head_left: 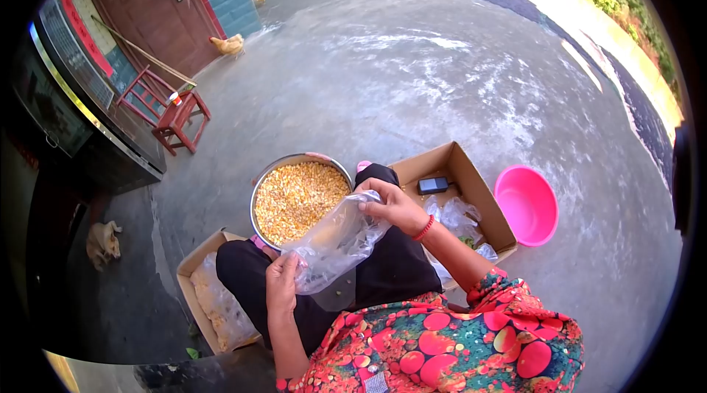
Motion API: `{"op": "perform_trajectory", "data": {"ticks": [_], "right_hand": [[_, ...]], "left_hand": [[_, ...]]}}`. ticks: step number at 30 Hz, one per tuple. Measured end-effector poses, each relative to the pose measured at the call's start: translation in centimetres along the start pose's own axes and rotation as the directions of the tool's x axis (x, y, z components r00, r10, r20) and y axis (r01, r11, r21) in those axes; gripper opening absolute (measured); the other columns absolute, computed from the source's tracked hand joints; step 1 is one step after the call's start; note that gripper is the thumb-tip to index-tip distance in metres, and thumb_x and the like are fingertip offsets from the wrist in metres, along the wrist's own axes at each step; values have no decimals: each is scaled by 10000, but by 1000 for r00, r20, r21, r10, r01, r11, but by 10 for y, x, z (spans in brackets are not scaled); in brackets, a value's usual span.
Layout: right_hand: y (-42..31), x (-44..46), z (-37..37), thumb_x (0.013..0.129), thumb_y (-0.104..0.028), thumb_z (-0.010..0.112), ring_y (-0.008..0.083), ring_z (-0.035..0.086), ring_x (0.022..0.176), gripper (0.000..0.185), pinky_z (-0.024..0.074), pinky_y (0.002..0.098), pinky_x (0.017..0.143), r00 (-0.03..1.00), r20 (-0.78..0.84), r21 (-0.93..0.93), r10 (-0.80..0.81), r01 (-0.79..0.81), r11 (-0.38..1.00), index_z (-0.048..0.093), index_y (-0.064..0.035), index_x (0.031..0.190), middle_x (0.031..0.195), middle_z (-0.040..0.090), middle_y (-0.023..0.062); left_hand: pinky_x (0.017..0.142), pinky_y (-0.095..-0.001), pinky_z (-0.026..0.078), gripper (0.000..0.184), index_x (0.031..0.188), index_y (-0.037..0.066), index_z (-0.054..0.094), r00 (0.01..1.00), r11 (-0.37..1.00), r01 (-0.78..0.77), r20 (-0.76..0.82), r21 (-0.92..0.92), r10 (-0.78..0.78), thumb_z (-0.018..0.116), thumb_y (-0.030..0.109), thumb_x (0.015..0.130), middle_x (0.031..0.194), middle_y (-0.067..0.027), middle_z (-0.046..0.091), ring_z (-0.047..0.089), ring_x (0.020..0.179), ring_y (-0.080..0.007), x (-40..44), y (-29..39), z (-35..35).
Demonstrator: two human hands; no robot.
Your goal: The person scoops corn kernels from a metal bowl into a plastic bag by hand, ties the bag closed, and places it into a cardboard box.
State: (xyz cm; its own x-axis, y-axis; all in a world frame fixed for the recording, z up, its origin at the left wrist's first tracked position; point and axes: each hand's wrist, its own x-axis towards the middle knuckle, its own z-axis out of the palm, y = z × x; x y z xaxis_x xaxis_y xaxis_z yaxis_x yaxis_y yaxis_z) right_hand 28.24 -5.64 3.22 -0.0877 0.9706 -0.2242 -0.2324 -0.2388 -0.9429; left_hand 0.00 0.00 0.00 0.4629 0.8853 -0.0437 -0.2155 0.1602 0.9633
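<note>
A clear plastic bag is stretched between my two hands above my lap. My left hand pinches its lower left edge. The upper right edge is gripped by my right hand, which has a red bracelet at the wrist. Just beyond the bag stands a round metal basin full of yellow corn kernels. The bag overlaps the basin's near right side in the view. Whether the bag holds anything, I cannot tell.
By my right leg, a cardboard box holds plastic bags and a dark device. A pink basin is beside it. Another box with a filled bag sits left. Farther off are a red chair, a chicken and a lying animal.
</note>
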Motion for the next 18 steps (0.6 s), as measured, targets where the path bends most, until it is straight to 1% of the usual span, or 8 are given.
{"op": "perform_trajectory", "data": {"ticks": [2,3,5,7,11,12,17,18], "right_hand": [[-6,-5,9,715,-291,713,260,436,1132,651,328,374,970,846,-84,-503,-526,420,756,425,-57,1250,1226,451,114],[-8,-16,19,715,-291,713,260,436,1132,651,328,374,970,869,-84,-498,-487,387,776,425,-57,1250,1226,451,114],[-33,-16,38,657,-243,727,303,436,1120,711,335,388,949,652,138,-803,-746,514,301,410,-58,1266,1214,448,150],[-33,-9,60,663,-242,711,319,425,1139,716,303,422,958,668,230,-740,-708,593,319,393,-71,1281,1215,456,152],[7,18,56,745,-136,612,328,605,748,232,462,424,660,883,234,-844,-407,392,366,578,-68,964,762,612,160],[14,23,58,752,-81,581,345,593,625,95,469,409,547,758,141,-787,-637,476,392,584,-56,844,650,584,167],[5,34,45,735,-11,577,310,603,698,164,477,363,617,796,61,-766,-603,425,483,571,-35,897,776,598,140],[-3,38,51,730,3,574,308,593,701,180,475,357,622,686,96,-819,-721,466,334,570,-33,906,787,581,138]], "left_hand": [[574,-183,375,192,852,4,640,998,997,50,-43,61,-48,568,180,881,743,3,603,486,630,-32,3,8,6],[574,-183,375,192,852,4,640,994,995,86,-64,42,-84,568,180,881,743,3,603,486,630,-32,-6,3,9],[538,-177,327,192,820,11,633,995,984,95,-19,152,-94,557,175,886,704,33,562,426,595,-15,4,7,10],[498,-183,250,188,799,21,624,994,981,89,41,174,-98,555,172,885,655,66,491,340,552,-7,13,16,14],[586,-174,371,180,845,15,633,979,983,60,182,171,-91,563,177,881,705,52,537,451,648,-13,16,33,26],[586,-174,371,180,845,15,633,982,985,70,164,158,-96,563,177,881,705,52,537,451,648,-13,14,36,25],[650,-188,392,187,919,18,640,937,911,59,292,407,-191,554,182,888,829,25,588,486,720,-28,20,8,5],[619,-182,389,213,915,21,637,949,918,77,253,390,-187,528,204,905,771,39,564,485,686,-23,26,1,0]]}}
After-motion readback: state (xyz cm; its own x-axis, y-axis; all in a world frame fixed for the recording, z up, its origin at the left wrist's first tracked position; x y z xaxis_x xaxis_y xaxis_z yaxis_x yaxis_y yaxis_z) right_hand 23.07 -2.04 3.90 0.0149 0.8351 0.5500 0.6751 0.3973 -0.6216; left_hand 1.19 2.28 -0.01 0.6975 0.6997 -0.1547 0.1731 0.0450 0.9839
